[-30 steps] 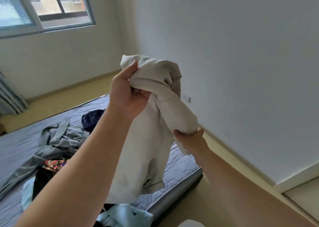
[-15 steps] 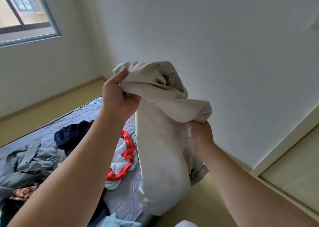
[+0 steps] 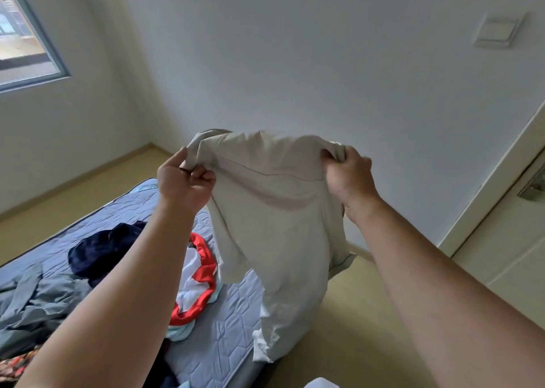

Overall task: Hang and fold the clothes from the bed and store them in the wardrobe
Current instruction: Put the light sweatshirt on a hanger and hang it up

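The left hand (image 3: 184, 181) and right hand (image 3: 348, 172) hold a beige shirt (image 3: 274, 210) stretched by its shoulders above the edge of the bed (image 3: 224, 328), fingers (image 3: 203, 177) pinching it. Spreading it out seems the step in hand; next it needs a hanger, or laying flat to fold.

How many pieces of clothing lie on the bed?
4 visible: a navy one in the middle, a red-and-white one beside it, a grey one at left, a floral one bottom left. The arms may hide more.
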Demonstrator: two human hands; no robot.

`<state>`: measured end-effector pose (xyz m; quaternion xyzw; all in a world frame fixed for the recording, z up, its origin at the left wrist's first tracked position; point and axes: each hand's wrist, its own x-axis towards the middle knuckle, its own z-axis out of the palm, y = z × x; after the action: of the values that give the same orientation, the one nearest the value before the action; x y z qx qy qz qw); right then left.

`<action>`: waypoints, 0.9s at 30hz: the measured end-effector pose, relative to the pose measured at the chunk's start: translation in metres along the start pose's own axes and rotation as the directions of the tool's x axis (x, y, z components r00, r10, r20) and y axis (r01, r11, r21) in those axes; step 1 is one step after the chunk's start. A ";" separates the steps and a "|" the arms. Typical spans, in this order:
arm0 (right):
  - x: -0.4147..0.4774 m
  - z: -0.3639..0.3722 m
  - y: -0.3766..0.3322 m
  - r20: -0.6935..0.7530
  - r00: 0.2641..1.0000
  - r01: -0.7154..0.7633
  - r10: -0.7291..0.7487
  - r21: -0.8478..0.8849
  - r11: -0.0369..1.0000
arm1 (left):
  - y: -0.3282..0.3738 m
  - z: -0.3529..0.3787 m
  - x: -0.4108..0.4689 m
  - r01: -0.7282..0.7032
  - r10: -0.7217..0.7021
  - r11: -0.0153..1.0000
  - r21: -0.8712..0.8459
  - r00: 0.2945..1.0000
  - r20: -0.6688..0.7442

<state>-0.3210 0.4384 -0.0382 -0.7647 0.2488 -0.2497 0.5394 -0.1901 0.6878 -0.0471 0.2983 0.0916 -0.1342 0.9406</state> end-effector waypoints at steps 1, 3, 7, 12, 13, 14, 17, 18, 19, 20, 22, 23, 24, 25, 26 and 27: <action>0.002 -0.001 0.000 -0.021 1.000 -0.010 0.010 -0.033 0.999 | -0.004 0.000 0.001 0.008 -0.008 1.000 0.025 1.000 -0.011; 0.004 -0.003 0.000 -0.010 1.000 0.002 -0.002 -0.044 0.999 | -0.014 -0.001 0.002 0.036 -0.034 0.996 0.077 0.999 -0.026; 0.004 -0.006 -0.003 0.005 0.998 0.069 -0.069 -0.136 0.988 | -0.038 -0.006 0.000 0.083 -0.077 0.969 0.233 0.996 -0.033; 0.006 0.002 -0.009 0.015 0.997 0.077 -0.075 -0.161 0.984 | -0.072 -0.010 -0.016 0.081 -0.176 0.873 0.481 0.972 0.157; 0.006 0.004 -0.010 0.011 0.994 0.105 -0.106 -0.219 0.970 | -0.078 -0.010 -0.018 0.052 -0.186 0.813 0.580 0.967 0.173; 0.005 0.005 -0.011 0.003 0.992 0.126 -0.130 -0.253 0.959 | -0.084 -0.011 -0.023 0.001 -0.162 0.717 0.697 0.973 0.165; 0.005 0.008 -0.013 -0.026 0.989 0.133 -0.145 -0.264 0.955 | -0.111 -0.029 -0.042 -0.183 0.160 0.188 0.965 0.975 0.153; 0.006 0.009 -0.014 -0.037 0.989 0.128 -0.142 -0.256 0.958 | -0.121 -0.035 -0.056 -0.280 0.278 0.024 0.960 0.924 0.262; 0.006 0.009 -0.014 -0.045 0.989 0.125 -0.140 -0.244 0.962 | -0.132 -0.039 -0.072 -0.420 0.356 -0.091 0.903 0.833 0.424; 0.005 0.010 -0.014 -0.051 0.990 0.120 -0.134 -0.223 0.967 | -0.142 -0.042 -0.085 -0.568 0.387 -0.181 0.803 0.710 0.589; 0.005 0.010 -0.014 -0.066 0.993 0.088 -0.099 -0.145 0.986 | -0.162 -0.043 -0.098 -0.771 0.276 -0.295 0.564 0.496 0.823; 0.005 0.010 -0.013 -0.077 0.994 0.065 -0.073 -0.097 0.993 | -0.170 -0.042 -0.101 -0.808 0.175 -0.302 0.506 0.475 0.862; 0.005 0.009 -0.013 -0.088 0.995 0.039 -0.044 -0.052 0.998 | -0.177 -0.038 -0.101 -0.797 0.081 -0.285 0.533 0.534 0.842; 0.007 0.008 -0.013 -0.096 0.995 0.014 -0.014 0.000 1.000 | -0.183 -0.033 -0.099 -0.738 0.007 -0.266 0.620 0.642 0.767; 0.008 0.006 -0.013 -0.101 0.995 -0.009 0.015 0.056 0.998 | -0.190 -0.030 -0.096 -0.634 -0.041 -0.258 0.729 0.761 0.647; 0.009 0.004 -0.014 -0.105 0.994 -0.031 0.042 0.110 0.993 | -0.197 -0.027 -0.092 -0.518 -0.061 -0.276 0.810 0.850 0.523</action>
<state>-0.3107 0.4397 -0.0246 -0.7151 0.2775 -0.2937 0.5704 -0.3400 0.5675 -0.1513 0.8911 -0.2868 -0.0155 0.3513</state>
